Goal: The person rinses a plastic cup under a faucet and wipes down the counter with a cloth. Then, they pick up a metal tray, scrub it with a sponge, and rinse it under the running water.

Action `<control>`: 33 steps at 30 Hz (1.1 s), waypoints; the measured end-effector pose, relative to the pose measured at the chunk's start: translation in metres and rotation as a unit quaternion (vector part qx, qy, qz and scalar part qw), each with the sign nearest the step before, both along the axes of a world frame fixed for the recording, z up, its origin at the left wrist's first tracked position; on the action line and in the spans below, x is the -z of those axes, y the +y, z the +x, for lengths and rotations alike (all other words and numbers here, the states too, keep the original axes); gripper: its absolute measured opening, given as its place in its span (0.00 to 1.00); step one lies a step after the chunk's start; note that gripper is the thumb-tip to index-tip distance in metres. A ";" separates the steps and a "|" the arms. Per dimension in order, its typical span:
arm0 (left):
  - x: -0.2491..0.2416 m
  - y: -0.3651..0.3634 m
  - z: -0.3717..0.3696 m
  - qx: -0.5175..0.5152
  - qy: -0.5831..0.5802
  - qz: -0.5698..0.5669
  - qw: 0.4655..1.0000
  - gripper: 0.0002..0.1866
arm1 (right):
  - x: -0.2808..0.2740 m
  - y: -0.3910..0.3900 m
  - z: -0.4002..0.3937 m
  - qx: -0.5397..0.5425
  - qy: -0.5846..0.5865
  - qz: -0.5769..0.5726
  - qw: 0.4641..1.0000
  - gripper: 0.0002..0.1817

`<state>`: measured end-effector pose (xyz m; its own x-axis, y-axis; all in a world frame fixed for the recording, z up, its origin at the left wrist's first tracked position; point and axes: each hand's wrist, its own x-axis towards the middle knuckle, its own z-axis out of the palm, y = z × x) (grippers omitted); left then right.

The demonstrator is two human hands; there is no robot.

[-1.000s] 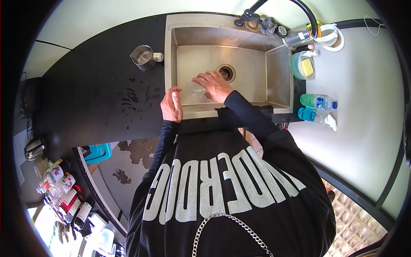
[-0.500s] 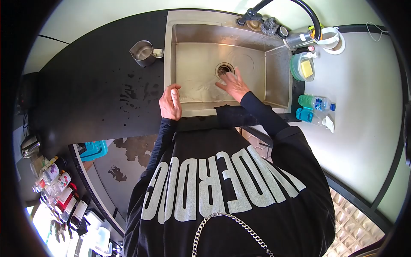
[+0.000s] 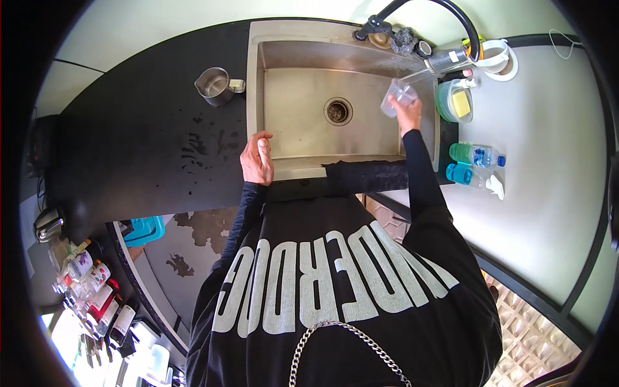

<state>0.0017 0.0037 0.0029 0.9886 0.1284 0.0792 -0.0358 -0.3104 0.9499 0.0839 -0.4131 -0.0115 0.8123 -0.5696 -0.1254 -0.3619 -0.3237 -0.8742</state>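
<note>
My right hand (image 3: 407, 115) is closed around a clear plastic cup (image 3: 401, 97), held tilted over the right side of the metal sink (image 3: 296, 97). Part of the cup is hidden by the fingers. At the sink's front left corner my left hand (image 3: 257, 160) rests on the rim, holding nothing, with loosely curved fingers and its thumb a little apart. The round drain (image 3: 338, 111) lies uncovered between the two hands. Above the sink's back right corner arches a black faucet (image 3: 461, 19).
A metal pitcher (image 3: 217, 86) stands on the black counter (image 3: 129, 135), near wet marks. To the right are a green container (image 3: 446, 100) with a yellow sponge (image 3: 460, 104), bottles (image 3: 477, 155) and a spray bottle (image 3: 474, 177). Black cloth (image 3: 367, 176) hangs over the front rim.
My right hand has moved from the drain to the sink's right side, and the clear cup now shows plainly in it. My left hand has stayed on the rim.
</note>
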 end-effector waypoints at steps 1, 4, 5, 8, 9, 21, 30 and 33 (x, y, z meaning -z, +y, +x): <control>-0.002 -0.001 0.000 0.000 0.008 -0.002 1.000 0.27 | -0.012 -0.001 0.008 0.025 -0.035 -0.021 0.999 0.51; -0.002 -0.002 0.000 -0.009 -0.002 0.005 1.000 0.28 | -0.029 -0.012 0.030 0.071 -0.087 -0.074 0.991 0.53; -0.003 -0.002 0.000 -0.009 0.006 0.001 1.000 0.28 | -0.033 -0.008 0.034 0.031 -0.153 -0.037 0.987 0.53; -0.005 -0.003 0.000 -0.009 0.004 -0.004 1.000 0.28 | -0.055 -0.001 0.029 -0.062 -0.178 -0.069 0.980 0.53; -0.004 -0.003 0.000 -0.011 0.003 -0.001 1.000 0.29 | -0.062 0.004 0.025 -0.037 -0.177 -0.032 0.983 0.53; -0.003 -0.002 0.001 -0.007 -0.003 0.008 1.000 0.29 | -0.064 0.023 -0.010 0.027 -0.157 0.174 0.972 0.45; -0.004 -0.001 0.000 -0.002 0.009 0.003 1.000 0.27 | -0.010 0.005 -0.076 0.201 -0.105 0.550 0.804 0.30; -0.002 0.000 -0.001 0.000 0.022 0.004 1.000 0.27 | -0.003 0.008 -0.079 0.306 -0.056 0.702 0.640 0.35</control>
<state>0.0004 0.0038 0.0052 0.9911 0.1276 0.0375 0.0050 -0.3178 0.9482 0.0046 -0.4047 -0.0083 0.5388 -0.1749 -0.8241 0.0453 0.9828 -0.1789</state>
